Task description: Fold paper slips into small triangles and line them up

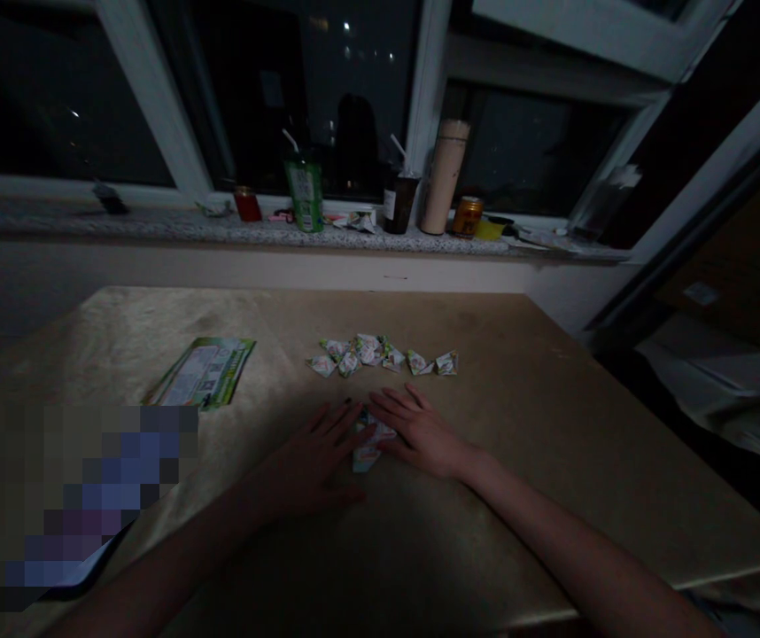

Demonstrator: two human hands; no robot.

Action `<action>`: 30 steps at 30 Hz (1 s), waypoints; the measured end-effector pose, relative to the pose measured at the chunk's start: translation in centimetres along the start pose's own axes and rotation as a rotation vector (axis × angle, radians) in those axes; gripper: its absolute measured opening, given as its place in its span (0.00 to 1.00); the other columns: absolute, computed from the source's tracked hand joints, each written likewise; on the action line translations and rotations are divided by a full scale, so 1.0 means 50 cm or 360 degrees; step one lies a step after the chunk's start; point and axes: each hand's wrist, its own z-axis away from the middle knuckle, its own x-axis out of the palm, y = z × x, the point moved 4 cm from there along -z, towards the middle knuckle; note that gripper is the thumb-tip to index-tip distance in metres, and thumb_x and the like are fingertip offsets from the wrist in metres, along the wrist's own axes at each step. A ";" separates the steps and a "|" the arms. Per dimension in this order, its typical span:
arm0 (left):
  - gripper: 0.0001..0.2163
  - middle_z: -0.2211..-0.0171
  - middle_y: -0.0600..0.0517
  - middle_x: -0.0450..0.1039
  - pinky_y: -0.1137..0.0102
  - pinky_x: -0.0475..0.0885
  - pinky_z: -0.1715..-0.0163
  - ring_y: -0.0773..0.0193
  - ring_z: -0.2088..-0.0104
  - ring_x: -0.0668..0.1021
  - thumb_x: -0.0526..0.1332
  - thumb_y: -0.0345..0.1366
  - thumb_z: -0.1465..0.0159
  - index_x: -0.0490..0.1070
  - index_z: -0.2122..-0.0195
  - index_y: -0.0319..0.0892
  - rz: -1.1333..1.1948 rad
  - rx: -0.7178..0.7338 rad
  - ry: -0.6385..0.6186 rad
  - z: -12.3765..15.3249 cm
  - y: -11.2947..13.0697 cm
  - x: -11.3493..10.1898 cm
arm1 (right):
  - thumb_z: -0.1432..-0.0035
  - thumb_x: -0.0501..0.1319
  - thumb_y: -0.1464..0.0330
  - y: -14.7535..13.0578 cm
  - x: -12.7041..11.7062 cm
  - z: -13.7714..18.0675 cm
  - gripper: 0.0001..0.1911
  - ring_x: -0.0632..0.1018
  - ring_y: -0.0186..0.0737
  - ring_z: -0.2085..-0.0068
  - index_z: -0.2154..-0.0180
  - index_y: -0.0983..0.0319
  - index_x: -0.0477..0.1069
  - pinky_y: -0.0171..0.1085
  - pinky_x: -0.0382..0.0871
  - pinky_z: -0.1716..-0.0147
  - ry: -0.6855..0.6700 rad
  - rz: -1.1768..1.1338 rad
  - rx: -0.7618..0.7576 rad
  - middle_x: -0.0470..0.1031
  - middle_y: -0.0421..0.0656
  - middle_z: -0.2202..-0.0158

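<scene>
A small piece of folded printed paper (368, 454) lies on the table between my hands. My left hand (317, 456) rests flat at its left side, fingers stretched out, the fingertips touching the paper. From the right, my right hand (430, 434) reaches over the paper's upper edge with its fingers spread, thumb near its right side. The fingers partly hide the paper. Just beyond them sits a loose row of several small folded paper shapes (368, 350), white and green with print.
A stack of green printed leaflets (211, 377) lies on the cloth-covered table (519, 390) at left, above a pixelated dark-edged device (97, 563). The windowsill (174, 226) holds a green cup (305, 193), a dark cup (399, 199), a tall flask (445, 177) and a can (468, 217).
</scene>
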 end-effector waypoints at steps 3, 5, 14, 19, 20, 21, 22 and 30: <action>0.34 0.33 0.42 0.40 0.51 0.43 0.39 0.48 0.34 0.45 0.54 0.58 0.37 0.49 0.34 0.48 -0.0015 0.0002 -0.0007 -0.001 0.001 0.001 | 0.35 0.52 0.57 0.002 0.002 0.000 0.30 0.54 0.49 0.35 0.36 0.58 0.50 0.56 0.39 0.37 -0.0001 -0.0012 -0.0003 0.52 0.47 0.34; 0.34 0.33 0.41 0.41 0.51 0.43 0.39 0.48 0.34 0.45 0.53 0.58 0.37 0.49 0.34 0.47 -0.0019 0.0001 -0.0011 -0.001 0.000 0.000 | 0.36 0.52 0.55 0.004 0.003 0.000 0.30 0.54 0.49 0.35 0.36 0.58 0.51 0.56 0.39 0.37 0.0001 -0.0022 -0.0002 0.52 0.47 0.34; 0.35 0.33 0.43 0.42 0.50 0.45 0.39 0.47 0.34 0.48 0.54 0.58 0.38 0.50 0.35 0.48 -0.0012 0.0006 0.0026 -0.002 -0.001 0.000 | 0.39 0.55 0.53 0.009 0.003 -0.008 0.29 0.56 0.49 0.36 0.39 0.57 0.58 0.57 0.37 0.38 0.0029 -0.0019 0.0011 0.56 0.47 0.36; 0.34 0.33 0.43 0.45 0.51 0.46 0.39 0.48 0.35 0.49 0.54 0.59 0.38 0.51 0.35 0.49 -0.0018 -0.0002 0.0066 -0.001 -0.003 0.004 | 0.41 0.56 0.50 -0.003 0.003 -0.004 0.35 0.56 0.50 0.36 0.38 0.59 0.56 0.56 0.36 0.37 0.0103 -0.0013 0.0040 0.58 0.49 0.37; 0.33 0.33 0.43 0.46 0.51 0.46 0.39 0.48 0.35 0.50 0.53 0.59 0.38 0.52 0.35 0.49 -0.0017 0.0001 0.0081 0.000 -0.003 0.003 | 0.42 0.57 0.49 -0.005 0.001 -0.002 0.35 0.57 0.50 0.36 0.39 0.60 0.57 0.56 0.36 0.37 0.0130 -0.0006 0.0042 0.59 0.49 0.37; 0.33 0.34 0.43 0.47 0.51 0.46 0.39 0.48 0.35 0.51 0.53 0.59 0.38 0.51 0.35 0.50 -0.0015 -0.0003 0.0099 0.001 -0.002 0.002 | 0.43 0.58 0.49 -0.006 0.000 0.000 0.36 0.57 0.50 0.36 0.39 0.60 0.59 0.56 0.35 0.37 0.0156 -0.0001 0.0043 0.60 0.49 0.38; 0.33 0.34 0.43 0.48 0.51 0.47 0.39 0.48 0.35 0.53 0.54 0.59 0.38 0.52 0.35 0.50 -0.0013 -0.0012 0.0122 0.003 -0.002 0.000 | 0.44 0.59 0.49 -0.007 -0.002 0.002 0.35 0.58 0.50 0.37 0.40 0.60 0.60 0.55 0.35 0.37 0.0181 0.0000 0.0043 0.61 0.48 0.38; 0.33 0.42 0.42 0.61 0.48 0.54 0.43 0.44 0.40 0.61 0.56 0.58 0.39 0.53 0.35 0.52 -0.0065 -0.0147 0.0177 0.012 0.007 -0.006 | 0.48 0.64 0.52 -0.024 -0.006 0.014 0.30 0.63 0.49 0.40 0.46 0.57 0.67 0.55 0.40 0.38 0.0235 -0.0065 0.0029 0.67 0.46 0.42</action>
